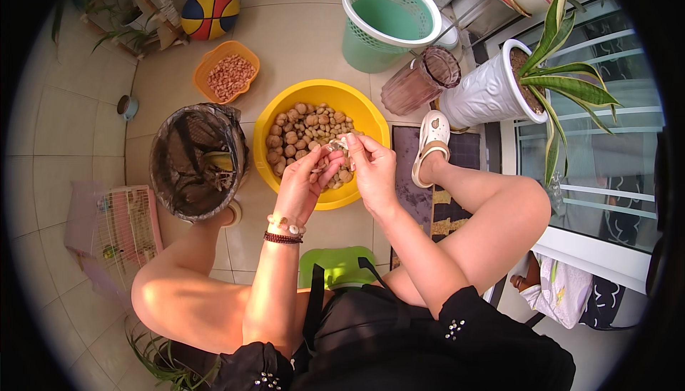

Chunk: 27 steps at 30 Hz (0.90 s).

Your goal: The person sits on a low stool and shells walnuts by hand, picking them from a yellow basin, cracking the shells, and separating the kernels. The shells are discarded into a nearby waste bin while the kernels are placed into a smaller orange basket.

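Observation:
A yellow plastic basin (359, 103) stands on the floor in front of me, holding whole walnuts (291, 138) and unshelled peanuts (314, 136). Above it, both of my hands meet at a pale, broken peanut shell (337, 145). My left hand (301, 181) grips the shell's left side, with small pieces that look like peanut kernels (320, 166) against its curled fingers. Thumb and forefinger of my right hand (375, 174) pinch the right side. Reddish shelled peanuts (231, 77) lie in an orange plastic basket (202, 81) beyond the basin's left side.
Left of the basin is a bin lined with a black bag (176, 163), with scraps inside. A green basket (364, 51), a ribbed purple vase (409, 87) and a potted snake plant (572, 88) stand to the right. A basketball (210, 12) lies far left; a cage (126, 220) sits lower left.

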Each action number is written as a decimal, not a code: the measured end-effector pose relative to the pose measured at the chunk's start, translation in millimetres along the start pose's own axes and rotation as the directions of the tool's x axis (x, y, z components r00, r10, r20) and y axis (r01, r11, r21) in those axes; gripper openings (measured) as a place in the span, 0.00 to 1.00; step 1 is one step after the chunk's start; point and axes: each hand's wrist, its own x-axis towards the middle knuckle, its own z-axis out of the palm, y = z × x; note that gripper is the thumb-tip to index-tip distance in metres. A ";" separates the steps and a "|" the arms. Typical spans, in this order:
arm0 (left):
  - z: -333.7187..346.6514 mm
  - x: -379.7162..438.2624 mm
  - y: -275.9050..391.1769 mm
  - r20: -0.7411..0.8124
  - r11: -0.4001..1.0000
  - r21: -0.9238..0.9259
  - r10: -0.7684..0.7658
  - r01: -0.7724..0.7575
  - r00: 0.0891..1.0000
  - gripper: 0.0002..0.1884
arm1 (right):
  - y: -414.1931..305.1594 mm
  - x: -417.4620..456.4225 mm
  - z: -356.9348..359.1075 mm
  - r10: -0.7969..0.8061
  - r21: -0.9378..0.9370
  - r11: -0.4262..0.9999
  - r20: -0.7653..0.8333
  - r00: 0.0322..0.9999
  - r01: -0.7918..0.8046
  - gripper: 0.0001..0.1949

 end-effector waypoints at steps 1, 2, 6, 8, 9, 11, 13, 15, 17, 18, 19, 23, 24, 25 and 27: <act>-0.3 0.2 0.7 -0.006 1.000 -0.019 -0.018 0.017 1.000 0.17 | -0.3 0.3 0.5 0.009 0.015 1.000 -0.001 1.000 -0.009 0.11; -0.4 0.4 1.0 -0.007 0.999 -0.035 -0.022 0.021 1.000 0.16 | -0.8 1.0 1.1 0.018 0.029 0.999 -0.002 1.000 -0.018 0.12; -10.9 8.6 -10.4 0.000 1.000 -0.014 0.001 -0.001 1.000 0.14 | -1.0 7.7 8.4 0.063 -0.002 0.998 -0.035 0.997 -0.063 0.12; -32.6 15.1 -20.1 -0.007 0.999 0.043 0.005 -0.005 1.000 0.13 | -30.4 -1.2 41.9 0.115 0.130 0.985 0.031 0.993 -0.118 0.12; -32.0 12.6 -21.0 -0.123 0.991 0.123 -0.042 0.057 0.992 0.14 | -38.0 -5.7 61.4 0.139 0.194 0.970 0.059 0.989 -0.148 0.12; -28.2 14.5 -26.6 -0.122 0.999 -0.007 -0.053 0.053 0.991 0.15 | -15.7 -7.4 102.7 -0.208 0.202 0.964 0.168 0.964 0.172 0.10; -37.9 20.2 -30.3 -0.099 0.976 0.085 -0.191 0.199 0.977 0.17 | -33.2 -20.4 133.3 -0.275 0.049 0.960 0.335 0.901 0.275 0.10; -39.9 18.4 -24.6 -0.195 0.973 0.021 -0.222 0.231 0.955 0.16 | -25.7 -19.9 151.3 -0.273 0.071 0.960 0.444 0.853 0.270 0.12; -51.0 19.9 -15.5 -0.276 0.989 0.057 -0.113 0.134 0.954 0.11 | -18.3 -5.7 145.8 -0.251 0.076 0.967 0.422 0.871 0.242 0.13; -43.7 16.2 -8.9 -0.375 0.999 -0.005 -0.052 0.054 0.925 0.10 | -6.1 12.5 128.7 -0.275 -0.041 0.949 0.381 0.882 0.314 0.12; -36.6 13.2 -1.8 -0.475 0.998 -0.056 0.002 -0.033 0.880 0.10 | 8.6 32.0 108.8 -0.271 -0.121 0.938 0.322 0.907 0.324 0.11; -80.7 31.7 8.1 -0.174 0.959 -0.266 0.052 -0.098 0.983 0.22 | 74.6 101.8 4.2 0.023 -0.609 0.789 0.167 0.986 0.084 0.09; -84.9 33.7 9.7 -0.162 0.948 -0.297 0.068 -0.115 0.984 0.23 | 87.9 108.2 -12.4 0.149 -0.726 0.688 0.158 0.976 0.013 0.10; -83.9 35.9 10.9 -0.147 0.936 -0.327 0.084 -0.128 0.986 0.24 | 103.5 110.7 -25.3 0.190 -0.750 0.660 0.205 0.960 0.029 0.10; -77.3 36.8 10.3 -0.163 0.933 -0.333 0.083 -0.133 0.983 0.24 | 137.0 103.6 -40.6 0.205 -0.761 0.630 0.356 0.912 0.156 0.09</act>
